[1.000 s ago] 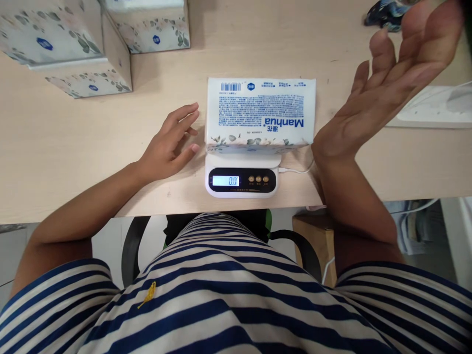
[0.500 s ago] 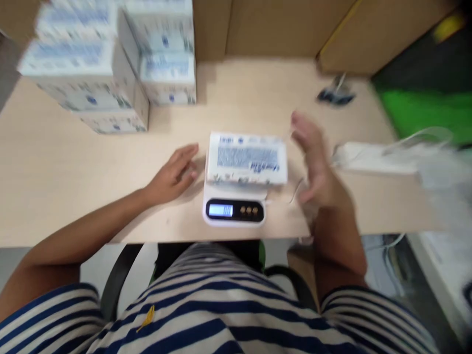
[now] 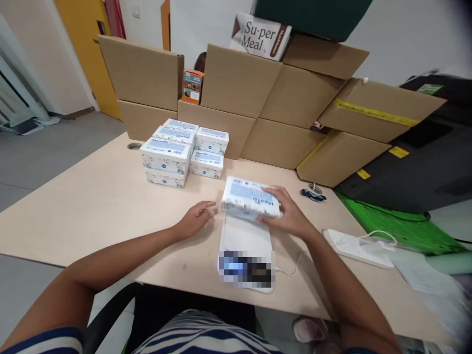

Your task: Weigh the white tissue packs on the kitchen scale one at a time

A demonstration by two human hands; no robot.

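A white pack of tissues (image 3: 250, 196) with blue print and a floral edge is over the back part of a white digital scale (image 3: 247, 236). My right hand (image 3: 285, 211) grips the pack's right end, fingers on top and thumb along the near side. Whether the pack still touches the scale, I cannot tell. My left hand (image 3: 197, 219) hovers just left of the pack, fingers loosely stretched out and holding nothing. The scale's display (image 3: 234, 267) is lit, but its reading is blurred out.
More tissue packs (image 3: 165, 157) are stacked at the back left, before a cardboard wall (image 3: 228, 123). A white power strip (image 3: 357, 248) lies to the right, with a dark small item (image 3: 312, 195) behind it. A cable (image 3: 289, 271) leaves the scale's right side.
My right hand has come in from the right and closed on the pack's right end. The left hand stays beside the pack. The head view has tilted up, showing more of the room.
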